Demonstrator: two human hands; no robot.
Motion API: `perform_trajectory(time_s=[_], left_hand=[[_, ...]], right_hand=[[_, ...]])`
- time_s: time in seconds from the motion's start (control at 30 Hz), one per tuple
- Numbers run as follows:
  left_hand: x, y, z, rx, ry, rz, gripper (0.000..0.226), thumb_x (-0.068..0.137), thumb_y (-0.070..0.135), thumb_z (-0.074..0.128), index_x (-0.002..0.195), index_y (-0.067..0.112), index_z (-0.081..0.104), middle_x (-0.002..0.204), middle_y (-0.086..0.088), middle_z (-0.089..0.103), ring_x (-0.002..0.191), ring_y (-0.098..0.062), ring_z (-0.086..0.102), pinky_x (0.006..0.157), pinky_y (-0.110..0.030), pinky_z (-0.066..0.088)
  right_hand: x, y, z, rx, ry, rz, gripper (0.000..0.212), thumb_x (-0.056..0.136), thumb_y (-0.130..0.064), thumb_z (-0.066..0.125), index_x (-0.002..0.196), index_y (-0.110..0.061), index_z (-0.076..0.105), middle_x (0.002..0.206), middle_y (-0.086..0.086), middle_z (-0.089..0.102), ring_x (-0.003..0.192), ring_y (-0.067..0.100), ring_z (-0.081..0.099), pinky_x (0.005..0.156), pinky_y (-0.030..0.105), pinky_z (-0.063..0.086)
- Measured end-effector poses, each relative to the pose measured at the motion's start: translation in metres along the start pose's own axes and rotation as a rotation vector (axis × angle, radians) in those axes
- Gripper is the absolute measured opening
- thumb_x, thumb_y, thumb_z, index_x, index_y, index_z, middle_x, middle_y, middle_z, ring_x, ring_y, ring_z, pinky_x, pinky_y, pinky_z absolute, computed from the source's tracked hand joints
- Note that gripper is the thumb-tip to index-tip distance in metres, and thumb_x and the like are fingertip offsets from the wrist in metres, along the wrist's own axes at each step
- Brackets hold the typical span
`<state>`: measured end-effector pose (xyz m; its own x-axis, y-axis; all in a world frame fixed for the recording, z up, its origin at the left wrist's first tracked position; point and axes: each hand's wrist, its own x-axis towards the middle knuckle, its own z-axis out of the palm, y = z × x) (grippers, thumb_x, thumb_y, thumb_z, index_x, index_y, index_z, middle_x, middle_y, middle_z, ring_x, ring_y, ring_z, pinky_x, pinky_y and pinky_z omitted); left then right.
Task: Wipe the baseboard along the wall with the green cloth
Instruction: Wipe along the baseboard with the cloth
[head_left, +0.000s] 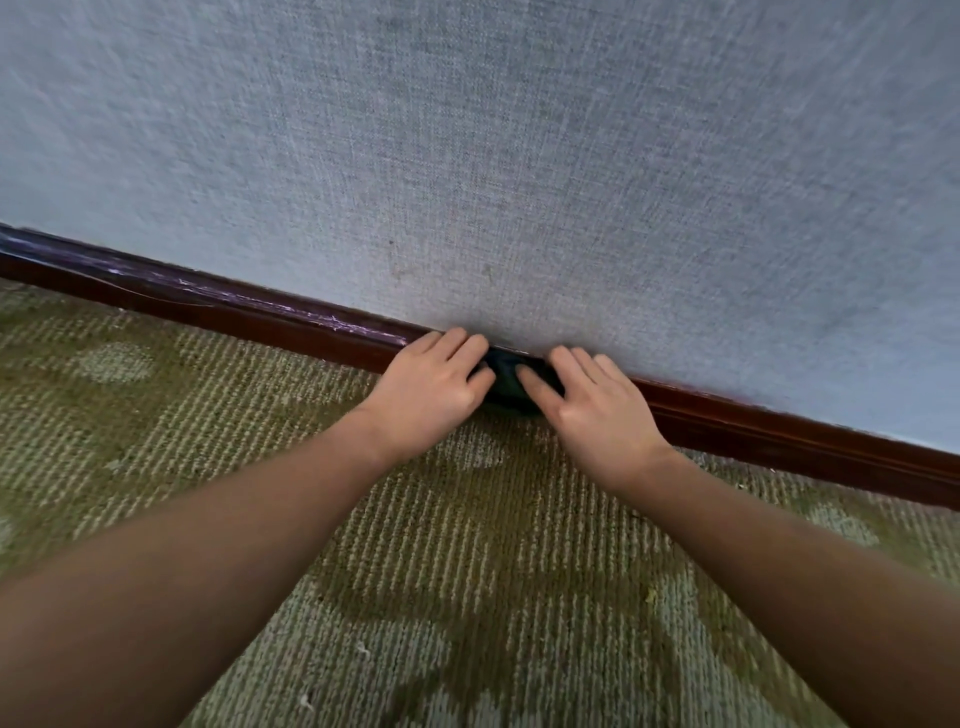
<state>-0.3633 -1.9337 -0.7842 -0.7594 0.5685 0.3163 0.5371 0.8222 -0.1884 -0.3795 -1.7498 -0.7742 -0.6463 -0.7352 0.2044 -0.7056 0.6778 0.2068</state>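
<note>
Two hands on the job, side by side and low against the wall. The left hand (428, 387) lies with its fingers laid forward up to the top edge of the baseboard (234, 312). The right hand (597, 410) mirrors it just beside, fingers stretched out the same way. They are close but not touching, and between them sits one cloth, the green cloth (503, 371). It is dark and bunched, and only a small patch of it shows in the gap.

Both thumbs come in from either side: the left thumb (480, 378) and the right thumb (537, 387) each rest on the cloth. Neither hand wraps round it; they press it against the face of the baseboard, right where board meets floor. How far the cloth runs under the palms cannot be told.

Two bare forearms run back from the hands to the lower corners of the view.

There is one baseboard, a dark red-brown strip slanting from upper left down to lower right. Pale scuff streaks (260, 301) run along its top edge on the left stretch. Above it is one wall (519, 156), grey-blue with a woven texture. Below it is one carpet (441, 571), olive with beige ribbing and several paler patches.
</note>
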Motion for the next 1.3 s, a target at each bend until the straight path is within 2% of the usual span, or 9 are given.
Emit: perform_trajectory(time_s=[0.13,0.23,0.33,0.57,0.73,0.87,1.0,1.13,1.3], left_hand=[[0.002,-0.001,-0.003,0.006,0.003,0.016,0.017,0.056,0.001,0.08,0.069,0.001,0.069,0.074,-0.014,0.063,0.067,-0.028,0.061,0.059,-0.031,0.05],[0.002,-0.004,-0.006,0.012,-0.008,0.012,0.017,0.057,0.001,0.079,0.07,0.001,0.069,0.073,-0.014,0.062,0.067,-0.029,0.061,0.059,-0.03,0.05],[0.002,-0.004,-0.007,0.011,-0.02,0.005,0.016,0.057,0.0,0.078,0.07,0.001,0.069,0.074,-0.014,0.063,0.067,-0.029,0.061,0.059,-0.03,0.05],[0.002,-0.005,-0.005,0.013,-0.007,0.009,0.017,0.056,0.0,0.079,0.069,0.002,0.068,0.075,-0.013,0.063,0.067,-0.028,0.061,0.06,-0.031,0.051],[0.001,-0.006,-0.004,0.02,0.002,0.027,0.016,0.058,-0.001,0.078,0.07,0.001,0.068,0.074,-0.014,0.062,0.068,-0.029,0.061,0.061,-0.032,0.051],[0.0,-0.006,-0.003,0.005,-0.008,0.012,0.018,0.057,-0.003,0.078,0.071,0.0,0.067,0.075,-0.015,0.061,0.068,-0.03,0.061,0.061,-0.033,0.051],[-0.001,-0.006,-0.004,-0.002,-0.018,-0.008,0.021,0.055,-0.004,0.078,0.072,-0.001,0.068,0.076,-0.016,0.062,0.068,-0.031,0.061,0.061,-0.034,0.051],[-0.003,-0.005,-0.003,-0.015,-0.007,0.016,0.022,0.056,-0.003,0.079,0.075,-0.001,0.069,0.078,-0.015,0.064,0.072,-0.03,0.062,0.065,-0.032,0.051],[-0.008,-0.008,0.0,-0.018,0.031,0.03,0.023,0.061,-0.005,0.076,0.082,-0.004,0.07,0.082,-0.015,0.066,0.076,-0.029,0.064,0.071,-0.031,0.052]], right_hand=[[0.0,0.001,0.002,0.027,0.028,0.013,0.047,0.056,0.003,0.077,0.101,0.0,0.068,0.086,0.019,0.063,0.078,0.032,0.063,0.066,0.031,0.05],[0.005,-0.003,0.002,0.046,0.058,0.015,0.034,0.07,-0.001,0.052,0.098,-0.001,0.069,0.086,0.018,0.063,0.077,0.03,0.063,0.065,0.03,0.05],[0.006,-0.005,0.002,0.066,0.047,0.022,0.046,0.073,-0.006,0.032,0.098,-0.001,0.069,0.086,0.017,0.063,0.076,0.029,0.062,0.064,0.029,0.049],[0.004,-0.005,0.004,0.042,0.085,0.034,0.045,0.075,-0.005,0.033,0.1,-0.001,0.069,0.085,0.014,0.063,0.075,0.027,0.062,0.07,0.031,0.038],[0.003,-0.006,0.006,0.024,0.082,0.028,0.044,0.076,-0.007,0.034,0.102,-0.002,0.069,0.09,0.012,0.065,0.077,0.026,0.062,0.072,0.032,0.037],[0.003,-0.008,0.008,0.016,0.093,0.03,0.034,0.07,-0.005,0.054,0.1,-0.001,0.07,0.088,0.011,0.066,0.075,0.026,0.062,0.066,0.03,0.047],[0.003,-0.011,0.009,0.019,0.081,0.037,0.04,0.076,-0.006,0.038,0.1,-0.002,0.069,0.089,0.011,0.066,0.075,0.026,0.062,0.064,0.028,0.048],[0.002,-0.009,0.013,-0.02,0.119,0.026,0.035,0.072,-0.003,0.05,0.103,0.001,0.068,0.092,0.014,0.065,0.075,0.028,0.061,0.069,0.034,0.035],[0.002,-0.012,0.016,-0.014,0.099,0.036,0.041,0.078,-0.006,0.036,0.103,0.001,0.067,0.094,0.015,0.065,0.076,0.03,0.057,0.068,0.033,0.029]])
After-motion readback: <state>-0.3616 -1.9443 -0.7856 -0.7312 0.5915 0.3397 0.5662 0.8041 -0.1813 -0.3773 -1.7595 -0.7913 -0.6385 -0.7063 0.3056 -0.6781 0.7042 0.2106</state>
